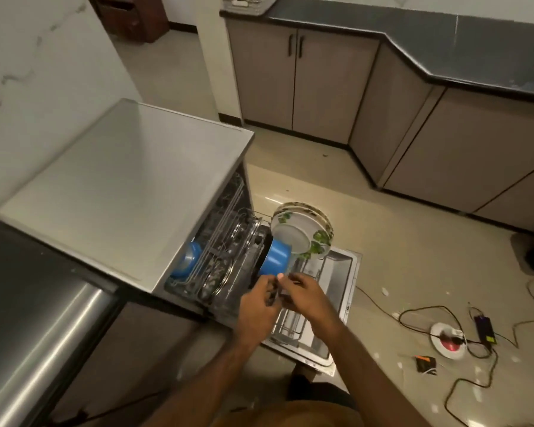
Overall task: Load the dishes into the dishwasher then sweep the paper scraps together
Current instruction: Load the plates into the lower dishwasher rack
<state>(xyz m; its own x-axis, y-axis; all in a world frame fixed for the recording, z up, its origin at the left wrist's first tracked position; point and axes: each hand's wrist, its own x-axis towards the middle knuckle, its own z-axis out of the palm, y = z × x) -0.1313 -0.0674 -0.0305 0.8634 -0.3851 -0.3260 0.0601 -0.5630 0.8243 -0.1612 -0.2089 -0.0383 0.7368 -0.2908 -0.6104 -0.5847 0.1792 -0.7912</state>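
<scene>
The dishwasher (130,186) stands open with its door (339,291) folded down and the lower rack (228,251) pulled out. White plates with a green leaf pattern (299,232) stand on edge at the rack's far end. A blue cup (275,257) lies on its side just in front of them, and a blue bowl (187,257) sits deep in the rack. My left hand (258,306) and my right hand (302,292) meet above the rack, both pinching a small dark object (282,295) that is too blurred to name.
Grey cabinets (321,87) under a dark counter run along the far wall. On the floor to the right lie cables (413,318), a white plate with red centre (449,337), a black adapter (484,329) and small white paper scraps (384,291). A steel appliance (28,318) stands left.
</scene>
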